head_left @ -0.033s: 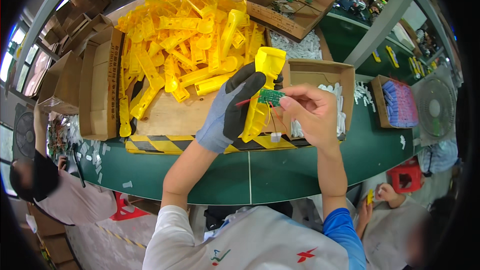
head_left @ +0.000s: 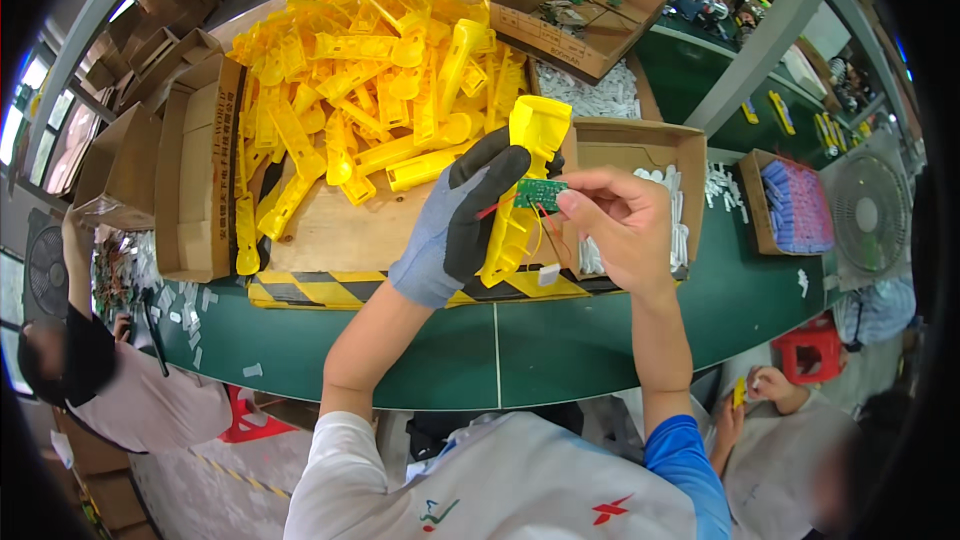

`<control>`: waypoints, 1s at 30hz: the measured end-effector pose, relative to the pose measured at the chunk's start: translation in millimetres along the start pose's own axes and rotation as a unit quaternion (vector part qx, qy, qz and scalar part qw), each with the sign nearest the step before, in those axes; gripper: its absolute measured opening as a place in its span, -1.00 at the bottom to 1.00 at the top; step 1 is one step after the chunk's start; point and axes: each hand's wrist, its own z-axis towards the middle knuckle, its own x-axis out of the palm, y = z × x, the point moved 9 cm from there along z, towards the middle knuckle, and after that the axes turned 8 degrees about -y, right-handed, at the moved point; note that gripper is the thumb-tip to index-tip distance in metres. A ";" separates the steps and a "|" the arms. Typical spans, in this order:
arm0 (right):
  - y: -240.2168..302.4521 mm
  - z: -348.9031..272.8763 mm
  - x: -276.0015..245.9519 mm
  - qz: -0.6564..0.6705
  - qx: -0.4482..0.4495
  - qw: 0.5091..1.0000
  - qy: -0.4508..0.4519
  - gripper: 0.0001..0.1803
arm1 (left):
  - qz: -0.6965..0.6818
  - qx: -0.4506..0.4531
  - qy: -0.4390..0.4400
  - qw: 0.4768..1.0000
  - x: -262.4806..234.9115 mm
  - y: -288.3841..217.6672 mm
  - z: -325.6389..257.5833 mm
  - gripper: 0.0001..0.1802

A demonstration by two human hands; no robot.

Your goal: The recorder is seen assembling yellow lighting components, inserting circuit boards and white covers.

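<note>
Gloved left hand (head_left: 455, 225) wraps fingers around the yellow shell (head_left: 520, 190), steadying it, while right hand (head_left: 620, 225) fingers pinch the green board (head_left: 540, 193) at its opening.

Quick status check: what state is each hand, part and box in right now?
left hand: gloved, gripping the yellow housing
yellow housing: held upright
right hand: bare, pinching the green circuit board
green circuit board: at the housing, wires hanging
yellow parts pile: heaped loose
cardboard box: open
</note>
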 end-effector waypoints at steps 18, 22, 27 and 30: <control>-5.3 3.1 -7.1 0.044 -0.012 0.998 -0.050 -0.81 | -0.170 -0.143 -0.025 0.975 -8.5 34.0 -0.2 -0.56; -7.1 0.0 -10.6 0.034 -0.017 0.996 -0.081 -0.81 | -0.155 -0.130 -0.006 0.979 -7.5 32.3 -3.8 -0.56; 2.7 0.2 -11.3 0.044 -0.036 0.996 -0.065 -0.82 | -0.138 -0.109 -0.048 0.983 -3.8 26.3 -7.3 -0.56; 2.0 -0.4 -13.2 0.065 -0.023 0.996 -0.052 -0.83 | -0.145 -0.127 -0.038 0.981 -5.0 31.1 -5.0 -0.56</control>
